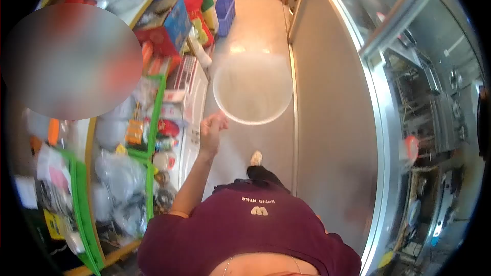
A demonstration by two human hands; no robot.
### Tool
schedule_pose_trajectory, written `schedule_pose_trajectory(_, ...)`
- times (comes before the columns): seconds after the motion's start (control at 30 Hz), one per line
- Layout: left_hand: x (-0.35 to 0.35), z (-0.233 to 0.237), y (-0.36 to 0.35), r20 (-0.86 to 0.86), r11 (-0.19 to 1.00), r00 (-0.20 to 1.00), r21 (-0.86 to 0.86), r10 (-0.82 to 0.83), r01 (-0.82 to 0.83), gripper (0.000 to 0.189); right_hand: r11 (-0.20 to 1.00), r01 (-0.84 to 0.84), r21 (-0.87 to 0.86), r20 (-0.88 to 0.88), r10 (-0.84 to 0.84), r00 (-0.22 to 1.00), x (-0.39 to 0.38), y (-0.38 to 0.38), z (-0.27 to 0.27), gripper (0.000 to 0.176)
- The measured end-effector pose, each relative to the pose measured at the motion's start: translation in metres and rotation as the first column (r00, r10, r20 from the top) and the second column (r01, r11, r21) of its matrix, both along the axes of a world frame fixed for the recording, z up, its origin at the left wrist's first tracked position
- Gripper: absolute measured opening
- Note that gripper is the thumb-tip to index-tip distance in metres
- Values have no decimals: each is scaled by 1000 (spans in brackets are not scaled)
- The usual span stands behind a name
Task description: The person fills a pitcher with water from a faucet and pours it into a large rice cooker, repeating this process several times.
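My left hand (215,122) is closed at the near left part of the rim of a round, translucent plastic tub (253,89). The tub's pale rim faces up towards me, and the floor shows dimly through it. Its far side is blurred, so its depth is hard to judge. My left arm stretches forward, and the tub hangs over the walkway in front of my body. My right hand does not show; the right sleeve ends by my side.
Shelves with green-edged racks (153,138) full of packaged goods line the left. A blue crate (225,16) stands farther along the grey floor (243,140). On the right runs a smooth panel (332,112) with glass above it. A blurred oval covers the upper left.
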State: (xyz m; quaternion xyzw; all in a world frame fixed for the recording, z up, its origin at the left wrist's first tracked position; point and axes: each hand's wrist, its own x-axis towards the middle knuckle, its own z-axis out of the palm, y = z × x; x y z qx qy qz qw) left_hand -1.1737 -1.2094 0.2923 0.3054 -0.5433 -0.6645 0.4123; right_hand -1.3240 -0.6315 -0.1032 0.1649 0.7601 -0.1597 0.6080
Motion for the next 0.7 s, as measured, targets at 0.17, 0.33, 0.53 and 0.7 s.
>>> schedule_pose_trajectory(0.17, -57, -7, -88, 100, 973, 993, 211, 70, -90, 27, 973, -207, -99, -326, 165, 931, -194, -230, 29, 24)
schedule_pose_trajectory(0.33, -95, -27, -169, 255, 964, 949, 138, 188, -228, 28, 734, -487, -474, -637, 96, 765, -325, -569, 90, 21)
schedule_pose_trajectory(0.53, -178, -73, -326, 439, 965, 867, -1, 236, -262, 31, 434, -586, -684, -621, 74, 780, -361, -817, 134, 21)
schedule_pose_trajectory(0.7, -284, -38, -462, 376, 982, 913, 37, 156, -183, 34, 628, -586, -512, -497, 339, 798, -405, -807, 103, 21)
